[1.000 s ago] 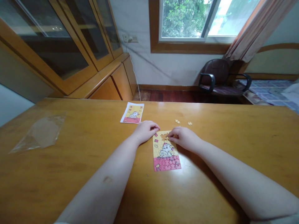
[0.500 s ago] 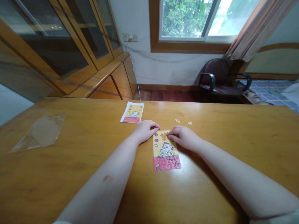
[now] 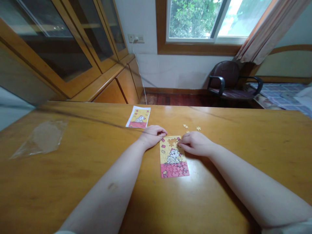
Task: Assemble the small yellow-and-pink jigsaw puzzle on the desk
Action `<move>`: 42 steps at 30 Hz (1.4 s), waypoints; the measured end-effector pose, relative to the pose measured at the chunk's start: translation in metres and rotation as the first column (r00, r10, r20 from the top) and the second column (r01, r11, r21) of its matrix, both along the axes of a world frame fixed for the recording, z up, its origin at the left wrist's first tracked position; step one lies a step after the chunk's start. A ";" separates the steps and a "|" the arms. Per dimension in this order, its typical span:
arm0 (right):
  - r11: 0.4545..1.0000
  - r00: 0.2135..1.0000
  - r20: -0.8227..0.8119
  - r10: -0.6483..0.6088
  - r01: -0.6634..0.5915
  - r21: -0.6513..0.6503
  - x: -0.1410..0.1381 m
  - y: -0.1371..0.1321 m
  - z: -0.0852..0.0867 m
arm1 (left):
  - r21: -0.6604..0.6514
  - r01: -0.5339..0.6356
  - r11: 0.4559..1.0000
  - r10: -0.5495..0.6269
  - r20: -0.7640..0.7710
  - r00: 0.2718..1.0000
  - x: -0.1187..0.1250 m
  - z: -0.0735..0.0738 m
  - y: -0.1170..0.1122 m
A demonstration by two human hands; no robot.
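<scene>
A jigsaw puzzle (image 3: 174, 170) lies flat on the wooden table, showing a white cartoon animal on yellow above a pink band. Table wood shows through a gap near its top. My left hand (image 3: 153, 135) is curled at the upper left corner, thumb and fingers against the puzzle's edge. Over the right side, my right hand (image 3: 195, 143) has its fingertips pinched together at a puzzle piece beside the gap; the fingers partly hide it. Beyond that hand lie loose puzzle pieces (image 3: 198, 128), one partly covered by the hand.
A printed reference picture (image 3: 138, 117) lies beyond my left hand. A clear plastic bag (image 3: 42, 138) rests on the left of the table (image 3: 97, 136). Past the far edge stand a glass-fronted cabinet (image 3: 107, 86) and a dark armchair (image 3: 226, 79).
My right hand has shifted slightly right and toward me, baring more of the gap and a loose piece behind it. My left hand stays at the corner.
</scene>
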State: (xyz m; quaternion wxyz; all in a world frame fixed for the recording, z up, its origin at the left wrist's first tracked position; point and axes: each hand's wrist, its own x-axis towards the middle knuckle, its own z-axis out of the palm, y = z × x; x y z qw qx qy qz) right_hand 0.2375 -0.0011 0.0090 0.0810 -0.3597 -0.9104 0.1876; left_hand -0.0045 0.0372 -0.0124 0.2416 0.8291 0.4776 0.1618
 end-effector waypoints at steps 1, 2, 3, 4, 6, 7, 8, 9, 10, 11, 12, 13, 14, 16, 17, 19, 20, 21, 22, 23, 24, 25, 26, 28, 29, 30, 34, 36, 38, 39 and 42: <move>1.000 1.000 0.004 -0.010 0.010 0.013 0.000 0.000 0.000 | -0.002 0.001 1.000 -0.001 -0.002 1.000 0.000 0.000 0.000; 1.000 1.000 0.008 -0.018 0.018 0.025 -0.001 0.000 -0.001 | -0.001 0.004 1.000 -0.004 -0.002 1.000 0.000 0.000 0.000; 0.999 1.000 0.012 -0.022 0.022 0.035 -0.001 -0.001 -0.001 | 0.004 0.008 1.000 -0.008 -0.001 1.000 0.000 0.000 0.000; 0.999 1.000 0.015 -0.020 0.020 0.039 -0.002 -0.001 0.000 | 0.009 0.012 1.000 -0.012 0.002 1.000 -0.001 -0.001 0.000; 0.999 1.000 0.017 -0.006 0.005 0.035 -0.002 -0.001 0.000 | 0.017 0.015 1.000 -0.015 0.006 1.000 -0.002 -0.003 0.001; 0.999 1.000 0.018 -0.001 0.001 0.033 -0.002 -0.002 0.001 | 0.018 0.015 1.000 -0.015 0.006 1.000 -0.002 -0.004 0.001; 0.999 1.000 0.020 -0.004 0.003 0.036 -0.002 -0.002 0.001 | 0.018 0.015 1.000 -0.015 0.005 1.000 -0.003 -0.005 0.002; 0.999 1.000 0.022 -0.010 0.009 0.043 -0.002 -0.002 0.001 | 0.019 0.016 1.000 -0.016 0.003 1.000 -0.003 -0.006 0.002; 0.999 1.000 0.026 -0.014 0.013 0.048 -0.002 -0.001 0.001 | 0.021 0.017 1.000 -0.017 0.003 1.000 -0.003 -0.007 0.002; 0.999 0.999 0.031 -0.017 0.015 0.052 -0.001 -0.001 0.000 | 0.023 0.017 1.000 -0.017 0.005 1.000 -0.003 -0.007 0.002; 0.999 0.999 0.035 -0.015 0.014 0.051 -0.001 0.000 0.000 | 0.023 0.017 1.000 -0.017 0.007 1.000 -0.003 -0.007 0.002; 0.999 0.999 0.038 -0.015 0.013 0.051 0.000 0.000 -0.001 | 0.022 0.015 1.000 -0.015 0.008 1.000 -0.003 -0.007 0.002; 0.998 0.999 0.036 -0.021 0.019 0.054 0.000 0.001 -0.002 | 0.018 0.013 1.000 -0.013 0.006 1.000 -0.003 -0.006 0.002; 0.996 0.998 0.025 -0.054 0.052 0.067 0.000 0.001 -0.003 | 0.009 0.009 1.000 -0.009 0.003 1.000 -0.002 -0.004 0.001; 0.994 0.997 0.018 -0.078 0.077 0.076 0.000 0.001 -0.004 | 0.008 0.008 1.000 -0.008 0.003 1.000 -0.002 -0.003 0.001; 0.990 0.993 0.010 -0.114 0.113 0.081 -0.002 0.000 -0.003 | 0.011 0.008 1.000 -0.008 0.007 1.000 -0.001 -0.002 0.000; 0.990 0.993 0.012 -0.118 0.117 0.075 -0.003 -0.001 -0.002 | 0.012 0.006 1.000 -0.006 0.007 1.000 -0.001 -0.001 0.000; 0.991 0.993 0.017 -0.113 0.112 0.067 -0.004 -0.002 -0.002 | 0.012 0.003 1.000 -0.003 0.007 1.000 -0.002 -0.001 0.000; 0.993 0.994 0.021 -0.104 0.103 0.059 -0.004 -0.002 -0.001 | 0.011 0.001 1.000 -0.001 0.007 1.000 -0.002 -0.002 0.000; 0.995 0.996 0.024 -0.091 0.089 0.053 -0.005 -0.002 -0.001 | 0.010 0.002 1.000 -0.002 0.007 1.000 -0.002 -0.003 0.000; 0.996 0.997 0.023 -0.079 0.078 0.049 -0.005 -0.003 0.000 | 0.012 0.004 1.000 -0.005 0.008 1.000 -0.002 -0.004 0.001; 0.996 0.997 0.020 -0.071 0.069 0.048 -0.005 -0.003 0.000 | 0.014 0.009 1.000 -0.009 0.010 1.000 -0.003 -0.005 0.001; 0.997 0.998 0.017 -0.064 0.063 0.048 -0.004 -0.002 0.000 | 0.018 0.014 1.000 -0.014 0.012 1.000 -0.003 -0.006 0.002; 0.998 0.999 0.014 -0.052 0.052 0.046 -0.003 -0.002 -0.001 | 0.023 0.017 1.000 -0.017 0.012 1.000 -0.004 -0.007 0.002; 0.997 0.998 0.017 -0.055 0.054 0.048 -0.003 -0.001 -0.002 | 0.022 0.016 1.000 -0.016 0.012 1.000 -0.004 -0.008 0.002; 0.996 0.997 0.019 -0.073 0.072 0.056 -0.002 0.000 -0.003 | 0.020 0.014 1.000 -0.014 0.011 1.000 -0.004 -0.007 0.002; 0.950 0.958 -0.015 -0.287 0.287 0.120 0.001 0.006 -0.007 | 0.016 0.007 1.000 -0.007 0.012 1.000 -0.003 -0.006 0.001; 0.928 0.937 -0.024 -0.347 0.347 0.137 0.002 0.007 -0.007 | 0.018 0.004 1.000 -0.004 0.015 1.000 -0.003 -0.005 0.001; 0.941 0.950 -0.003 -0.311 0.309 0.140 0.002 0.007 -0.007 | 0.015 0.007 1.000 -0.008 0.014 1.000 -0.003 -0.005 0.001; 0.956 0.965 0.010 -0.263 0.259 0.136 0.001 0.005 -0.006 | 0.014 0.009 1.000 -0.010 0.011 1.000 -0.003 -0.006 0.001; 0.991 0.996 0.034 -0.088 0.084 0.108 -0.003 0.001 -0.004 | 0.015 0.006 1.000 -0.006 0.007 1.000 -0.002 -0.005 0.000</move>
